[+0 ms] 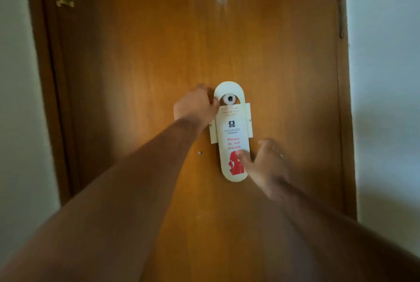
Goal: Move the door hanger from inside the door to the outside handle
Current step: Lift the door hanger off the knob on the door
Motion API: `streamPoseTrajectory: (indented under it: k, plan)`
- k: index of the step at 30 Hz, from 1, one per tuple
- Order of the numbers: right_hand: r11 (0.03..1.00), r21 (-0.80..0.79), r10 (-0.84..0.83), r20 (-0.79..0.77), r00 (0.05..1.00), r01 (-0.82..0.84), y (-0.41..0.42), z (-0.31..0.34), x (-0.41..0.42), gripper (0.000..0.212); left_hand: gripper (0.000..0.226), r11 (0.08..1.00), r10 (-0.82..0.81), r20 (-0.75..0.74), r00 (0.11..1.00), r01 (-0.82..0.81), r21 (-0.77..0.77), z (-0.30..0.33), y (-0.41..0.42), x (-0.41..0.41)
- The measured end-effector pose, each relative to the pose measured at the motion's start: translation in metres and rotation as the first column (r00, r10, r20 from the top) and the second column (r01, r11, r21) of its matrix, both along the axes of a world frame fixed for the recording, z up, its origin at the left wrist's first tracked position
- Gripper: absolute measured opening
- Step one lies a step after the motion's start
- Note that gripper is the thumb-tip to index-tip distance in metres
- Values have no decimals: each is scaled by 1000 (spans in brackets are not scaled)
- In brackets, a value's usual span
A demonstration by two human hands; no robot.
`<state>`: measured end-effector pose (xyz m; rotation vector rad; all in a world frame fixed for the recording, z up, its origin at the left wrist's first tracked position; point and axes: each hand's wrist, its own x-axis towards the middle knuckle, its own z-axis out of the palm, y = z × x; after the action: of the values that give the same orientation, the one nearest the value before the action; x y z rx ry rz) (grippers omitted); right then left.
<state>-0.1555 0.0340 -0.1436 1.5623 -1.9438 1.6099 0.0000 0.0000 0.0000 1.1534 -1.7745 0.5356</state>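
Both hands (196,105) (264,163) touch the hung door hanger (233,131).

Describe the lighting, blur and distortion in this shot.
Head view: warm light pools on the wooden door around the door hanger; corners darken; right hand motion-blurred, left hand sharper; the hanger's small print is unreadable; wide-angle lens bows the door edges.

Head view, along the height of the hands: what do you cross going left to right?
Left wall → door frame → left hand → do-not-disturb door hanger → right hand → door edge → right wall.
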Motion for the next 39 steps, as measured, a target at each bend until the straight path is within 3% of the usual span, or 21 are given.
streamPoseTrajectory:
  k: [2,6,12,18,24,28,33,39]
  plan:
    - [996,22,82,138,987,-86,-8,2,8,74,25,992,-72,-155,985,87,94,14,-5,-9]
    - [995,55,74,167,983,-84,-24,2,23,86,26,938,-157,-382,911,259,231,29,-14,-19]
    - [993,19,109,236,966,-117,-40,-4,17,87,19,922,-120,-371,921,242,301,31,-23,-21]
    - [932,-51,354,354,866,-360,-34,4,-5,38,13,824,-306,-388,869,446,350,31,-8,4]
    - [785,-114,607,338,720,-609,-12,35,-14,35,22,777,-424,-326,845,524,348,34,11,26]
    - [745,-91,646,342,682,-661,-5,26,1,34,24,714,-473,-315,823,567,410,-1,12,40]
    - [686,7,667,393,633,-727,0,-19,34,10,25,685,-419,-414,808,581,440,-80,11,73]
    - [640,66,679,417,604,-765,0,-66,92,21,27,689,-342,-481,807,564,456,-165,22,126]
